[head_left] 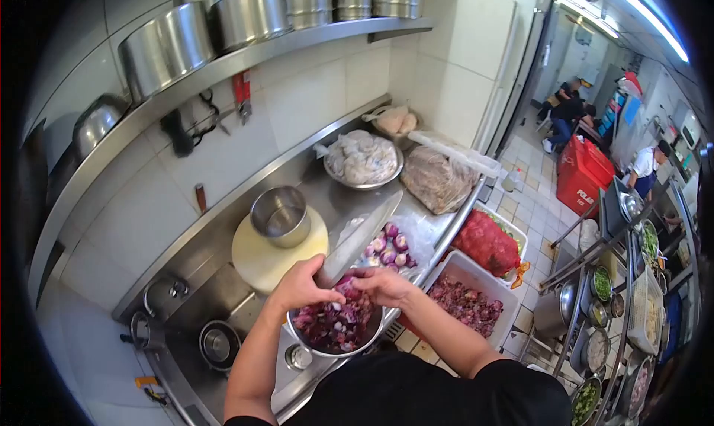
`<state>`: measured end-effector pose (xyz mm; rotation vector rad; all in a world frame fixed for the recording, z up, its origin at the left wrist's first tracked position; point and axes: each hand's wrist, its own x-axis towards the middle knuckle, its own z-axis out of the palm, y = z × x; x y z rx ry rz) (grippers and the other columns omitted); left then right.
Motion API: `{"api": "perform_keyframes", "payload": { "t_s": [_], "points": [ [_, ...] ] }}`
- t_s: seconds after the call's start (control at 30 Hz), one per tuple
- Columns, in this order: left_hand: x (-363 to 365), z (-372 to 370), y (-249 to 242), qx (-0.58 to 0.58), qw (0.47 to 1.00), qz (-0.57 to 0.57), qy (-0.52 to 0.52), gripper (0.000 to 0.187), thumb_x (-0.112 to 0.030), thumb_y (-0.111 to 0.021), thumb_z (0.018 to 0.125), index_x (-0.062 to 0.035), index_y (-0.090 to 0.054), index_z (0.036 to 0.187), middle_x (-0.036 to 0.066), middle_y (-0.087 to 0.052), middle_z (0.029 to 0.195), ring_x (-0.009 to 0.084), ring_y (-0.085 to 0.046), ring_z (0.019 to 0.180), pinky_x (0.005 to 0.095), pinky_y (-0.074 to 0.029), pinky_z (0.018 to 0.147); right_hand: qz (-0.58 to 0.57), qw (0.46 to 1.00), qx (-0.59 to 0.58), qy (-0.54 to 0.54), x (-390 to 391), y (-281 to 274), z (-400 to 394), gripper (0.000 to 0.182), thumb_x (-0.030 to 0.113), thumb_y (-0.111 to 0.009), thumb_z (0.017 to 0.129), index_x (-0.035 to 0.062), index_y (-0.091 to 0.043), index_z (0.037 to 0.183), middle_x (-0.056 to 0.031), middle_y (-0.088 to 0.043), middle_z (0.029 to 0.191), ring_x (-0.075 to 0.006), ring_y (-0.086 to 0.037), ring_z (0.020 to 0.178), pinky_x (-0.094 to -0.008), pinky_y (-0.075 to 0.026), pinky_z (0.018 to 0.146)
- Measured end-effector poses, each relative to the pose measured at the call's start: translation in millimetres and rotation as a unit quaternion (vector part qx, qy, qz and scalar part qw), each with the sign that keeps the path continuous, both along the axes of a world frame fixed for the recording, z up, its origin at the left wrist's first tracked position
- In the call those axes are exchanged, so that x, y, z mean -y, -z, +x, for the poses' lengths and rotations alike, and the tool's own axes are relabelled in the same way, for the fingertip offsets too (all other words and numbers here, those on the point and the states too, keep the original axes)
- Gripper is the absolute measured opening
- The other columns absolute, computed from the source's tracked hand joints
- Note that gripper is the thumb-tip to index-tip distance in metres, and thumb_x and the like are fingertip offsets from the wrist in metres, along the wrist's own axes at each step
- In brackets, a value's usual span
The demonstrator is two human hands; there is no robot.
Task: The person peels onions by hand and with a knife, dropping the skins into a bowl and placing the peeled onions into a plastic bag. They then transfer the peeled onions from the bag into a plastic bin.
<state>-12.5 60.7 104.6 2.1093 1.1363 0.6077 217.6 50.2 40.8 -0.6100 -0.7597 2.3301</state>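
Observation:
My left hand (301, 286) is curled at the near end of a broad, pale knife blade (362, 238), which slants up and away; its handle is hidden. My right hand (383, 286), beside it, has its fingers closed on a red onion (346, 286), partly covered by both hands. Directly below is a metal bowl (378, 335) full of dark red and white onion pieces (335, 328). Past the blade, several whole red onions (392, 249) lie on clear plastic.
A metal pot (280, 216) stands on a round cutting board (242, 256). Behind are a bowl of bagged pale food (362, 158) and a brown bag (437, 179). Onion pieces fill a white crate (507, 329) at right, near a red mesh sack (486, 241). The sink (178, 351) lies left.

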Motion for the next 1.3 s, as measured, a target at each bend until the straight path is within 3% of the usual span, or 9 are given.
{"api": "perform_keyframes", "payload": {
  "t_s": [0.03, 0.1, 0.2, 0.23, 0.53, 0.6, 1.0, 1.2, 1.3],
  "points": [
    [-1, 1, -1, -0.007, 0.999, 0.023, 0.023, 0.064, -0.046, -0.088, 0.055, -0.0004, -0.053, 0.083, 0.013, -0.056, 0.069, 0.024, -0.053, 0.062, 0.0358, -0.043, 0.06, -0.003, 0.999, 0.041, -0.003, 7, -25, -1, 0.049, 0.015, -0.066, 0.088, 0.0022, -0.046, 0.132, -0.0063, -0.068, 0.098, -0.0157, -0.067, 0.078, -0.0267, -0.053, 0.066],
    [3, 5, -6, 0.02, 0.999, -0.006, 0.031, 0.063, -0.046, -0.088, 0.055, -0.0002, -0.058, 0.086, 0.013, -0.058, 0.07, 0.0227, -0.055, 0.062, 0.0348, -0.044, 0.06, 0.021, 0.997, 0.073, -0.024, -2, 6, 2, 0.045, 0.018, -0.065, 0.089, 0.0039, -0.049, 0.129, -0.0042, -0.068, 0.093, -0.0144, -0.064, 0.07, -0.0254, -0.048, 0.059],
    [-1, 0, 7, -0.006, 0.999, -0.001, 0.035, 0.063, -0.047, -0.089, 0.054, 0.0003, -0.059, 0.084, 0.011, -0.058, 0.068, 0.0188, -0.053, 0.061, 0.0333, -0.044, 0.058, 0.018, 0.997, 0.071, -0.033, 0, 11, -5, 0.037, 0.022, -0.063, 0.091, 0.0055, -0.054, 0.123, -0.0022, -0.066, 0.087, -0.0144, -0.061, 0.066, -0.0264, -0.043, 0.056],
    [-1, -2, 14, -0.007, 0.999, 0.004, 0.048, 0.063, -0.047, -0.089, 0.054, 0.0003, -0.059, 0.084, 0.011, -0.058, 0.068, 0.0188, -0.053, 0.061, 0.0333, -0.044, 0.058, 0.006, 0.995, 0.088, -0.041, 1, 7, -6, 0.043, 0.022, -0.063, 0.09, 0.0069, -0.05, 0.129, 0.0037, -0.064, 0.087, -0.0064, -0.055, 0.067, -0.0237, -0.041, 0.059],
    [4, -6, 34, 0.059, 0.993, -0.1, -0.004, 0.051, -0.036, -0.087, 0.063, -0.0002, -0.057, 0.082, 0.004, -0.059, 0.068, 0.0102, -0.052, 0.062, 0.0285, -0.044, 0.058, -0.002, 0.994, 0.103, -0.044, 0, 20, -12, 0.032, 0.025, -0.061, 0.092, 0.0087, -0.058, 0.12, 0.0033, -0.063, 0.08, -0.0071, -0.055, 0.061, -0.0231, -0.043, 0.055],
    [6, -6, 33, 0.057, 0.993, -0.107, -0.001, 0.048, -0.034, -0.086, 0.065, -0.0003, -0.058, 0.084, 0.004, -0.06, 0.068, 0.01, -0.053, 0.063, 0.0286, -0.045, 0.058, 0.001, 0.989, 0.147, -0.024, -1, 13, -12, 0.021, 0.028, -0.061, 0.092, 0.0101, -0.066, 0.102, 0.0007, -0.064, 0.079, -0.0087, -0.055, 0.057, -0.0226, -0.043, 0.05],
    [8, -8, 59, 0.115, 0.981, -0.156, 0.02, 0.039, -0.027, -0.083, 0.071, -0.0012, -0.06, 0.089, -0.004, -0.052, 0.063, 0.0054, -0.046, 0.058, 0.0238, -0.039, 0.054, 0.028, 0.986, 0.16, -0.043, 2, -9, -11, 0.02, 0.014, -0.06, 0.09, 0.0032, -0.061, 0.107, -0.0018, -0.065, 0.085, -0.0129, -0.058, 0.064, -0.0265, -0.046, 0.054],
    [18, -1, 54, 0.135, 0.979, -0.155, 0.004, 0.035, -0.024, -0.081, 0.073, -0.0007, -0.062, 0.092, 0.0, -0.06, 0.068, 0.008, -0.052, 0.061, 0.0255, -0.044, 0.059, -0.017, 0.986, 0.165, 0.033, -4, 18, -19, 0.025, 0.011, -0.06, 0.087, 0.0033, -0.059, 0.111, -0.0019, -0.059, 0.082, -0.0123, -0.052, 0.062, -0.0275, -0.042, 0.052],
    [18, 2, 59, 0.118, 0.991, -0.066, -0.006, 0.034, -0.022, -0.078, 0.075, -0.0006, -0.063, 0.096, 0.005, -0.064, 0.072, 0.0109, -0.055, 0.064, 0.0288, -0.047, 0.063, -0.029, 0.983, 0.172, 0.048, -4, 17, -23, 0.029, 0.005, -0.055, 0.084, 0.0042, -0.058, 0.113, -0.0011, -0.058, 0.079, -0.0115, -0.05, 0.059, -0.0269, -0.04, 0.05]
  ]
}}
